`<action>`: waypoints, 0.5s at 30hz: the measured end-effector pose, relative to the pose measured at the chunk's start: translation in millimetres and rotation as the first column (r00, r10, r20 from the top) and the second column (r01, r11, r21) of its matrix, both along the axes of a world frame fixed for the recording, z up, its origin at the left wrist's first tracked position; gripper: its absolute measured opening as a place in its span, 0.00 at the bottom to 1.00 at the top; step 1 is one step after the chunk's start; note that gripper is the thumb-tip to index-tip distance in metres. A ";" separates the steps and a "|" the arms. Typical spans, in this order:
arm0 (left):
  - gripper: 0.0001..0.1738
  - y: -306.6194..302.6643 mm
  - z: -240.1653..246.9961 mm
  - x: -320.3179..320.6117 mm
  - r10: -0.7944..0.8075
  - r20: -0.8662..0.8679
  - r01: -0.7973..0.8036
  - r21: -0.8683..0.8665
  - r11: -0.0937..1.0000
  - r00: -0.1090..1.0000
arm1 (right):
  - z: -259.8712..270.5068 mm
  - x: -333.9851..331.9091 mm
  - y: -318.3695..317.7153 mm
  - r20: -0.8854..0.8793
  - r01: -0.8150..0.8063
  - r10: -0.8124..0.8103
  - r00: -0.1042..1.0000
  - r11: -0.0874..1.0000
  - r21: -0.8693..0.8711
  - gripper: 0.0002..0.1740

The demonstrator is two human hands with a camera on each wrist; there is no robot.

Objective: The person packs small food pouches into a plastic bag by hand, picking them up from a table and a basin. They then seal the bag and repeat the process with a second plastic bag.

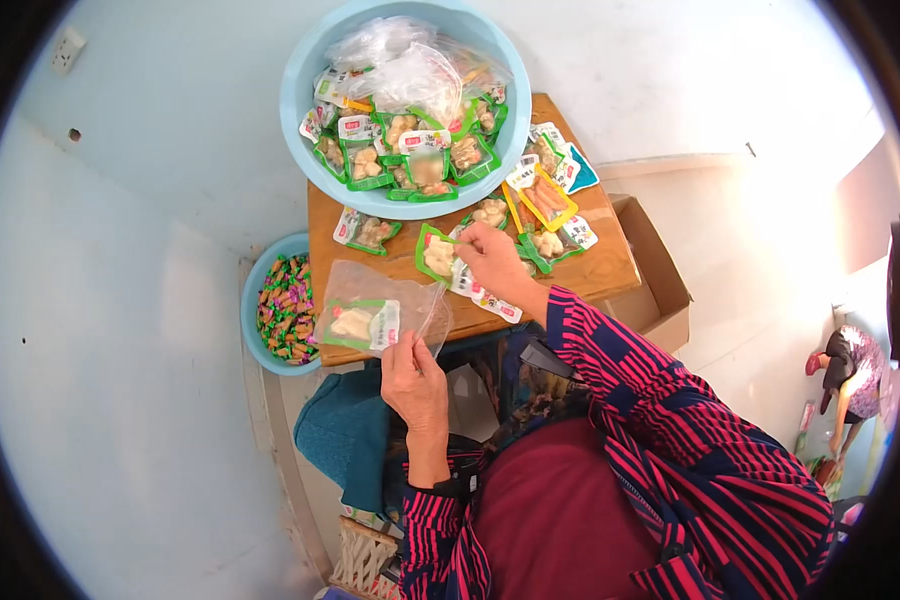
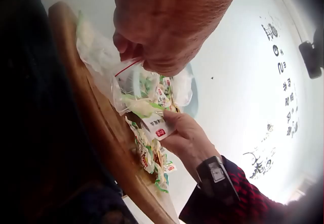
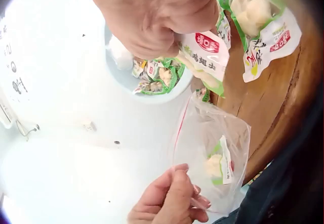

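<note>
My left hand (image 1: 413, 378) pinches the edge of a clear zip bag (image 1: 434, 312) over the table's front left. One green-edged snack packet (image 1: 353, 322) lies inside that bag, plain in the right wrist view too. Just right of the bag, my right hand (image 1: 498, 262) pinches a green-edged packet (image 1: 437, 254); its white label (image 2: 155, 126) shows in the left wrist view. The packet is outside the bag, near its mouth. Loose packets (image 1: 370, 231) lie on the wooden table (image 1: 598, 255) around the hands.
A blue basin (image 1: 300, 100) at the table's back holds many packets and clear bags. A smaller basin (image 1: 253, 345) of wrapped sweets stands low on the left, beside the wall. An open cardboard box (image 1: 660, 265) is right of the table. A teal cloth (image 1: 342, 430) hangs in front.
</note>
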State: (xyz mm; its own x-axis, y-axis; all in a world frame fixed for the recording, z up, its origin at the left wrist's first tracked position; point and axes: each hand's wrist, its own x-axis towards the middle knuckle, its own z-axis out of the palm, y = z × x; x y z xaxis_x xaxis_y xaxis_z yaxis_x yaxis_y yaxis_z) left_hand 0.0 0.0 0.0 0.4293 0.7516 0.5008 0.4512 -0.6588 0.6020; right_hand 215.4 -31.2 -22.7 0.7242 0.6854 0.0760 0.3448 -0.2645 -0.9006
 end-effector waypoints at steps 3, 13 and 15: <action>0.08 10.2 0.8 3.3 0.015 0.017 -0.016 0.024 1.000 1.000 | -0.7 2.3 -3.9 -0.070 0.057 -0.041 0.997 0.971 0.232 0.08; 0.08 2.8 -3.6 10.1 -0.010 0.006 0.009 0.041 0.999 1.000 | 48.8 -5.6 -116.3 -0.567 0.093 0.117 0.815 0.940 0.328 0.04; 0.09 -0.8 -2.8 8.7 -0.009 0.004 0.009 0.038 0.999 1.000 | 44.4 -17.4 -126.0 -0.667 0.068 0.172 0.725 0.946 0.318 0.03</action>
